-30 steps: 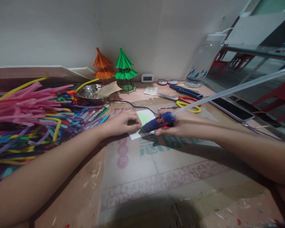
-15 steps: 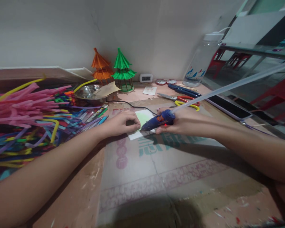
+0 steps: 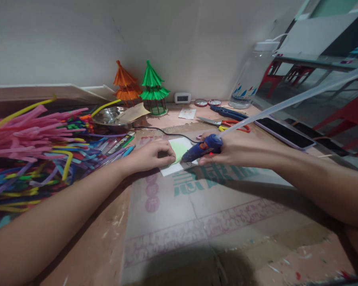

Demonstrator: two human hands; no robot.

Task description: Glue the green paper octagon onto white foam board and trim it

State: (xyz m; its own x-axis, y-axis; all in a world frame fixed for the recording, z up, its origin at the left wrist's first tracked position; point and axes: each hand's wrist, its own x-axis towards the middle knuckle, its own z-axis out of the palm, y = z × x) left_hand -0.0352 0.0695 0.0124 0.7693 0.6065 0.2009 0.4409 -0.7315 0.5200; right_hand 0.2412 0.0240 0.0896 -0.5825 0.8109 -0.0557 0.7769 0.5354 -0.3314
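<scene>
A blue hot glue gun (image 3: 203, 147) is gripped in my right hand (image 3: 219, 151), with a long translucent glue stick (image 3: 274, 110) jutting from its back and a small red light glowing on its side. Its nozzle points left, down at the edge of a light green piece (image 3: 178, 151) on a white card (image 3: 170, 171). My left hand (image 3: 150, 155) rests at the left side of the card. Thumb and index finger pinch together at the green piece's edge; what is between them is hidden.
Pipe cleaners (image 3: 32, 139) pile up at left beside a metal bowl (image 3: 111, 119). Behind stand an orange pagoda model (image 3: 125, 85), a green pagoda model (image 3: 153, 87) and a small clock (image 3: 182, 98). Scissors (image 3: 223, 124), a phone (image 3: 285, 131) and a bottle (image 3: 247, 79) are right. Printed cardboard (image 3: 179, 226) covers the table.
The glue gun in my right hand has moved slightly right along the green piece, uncovering more of it. My left hand stays nearly in place.
</scene>
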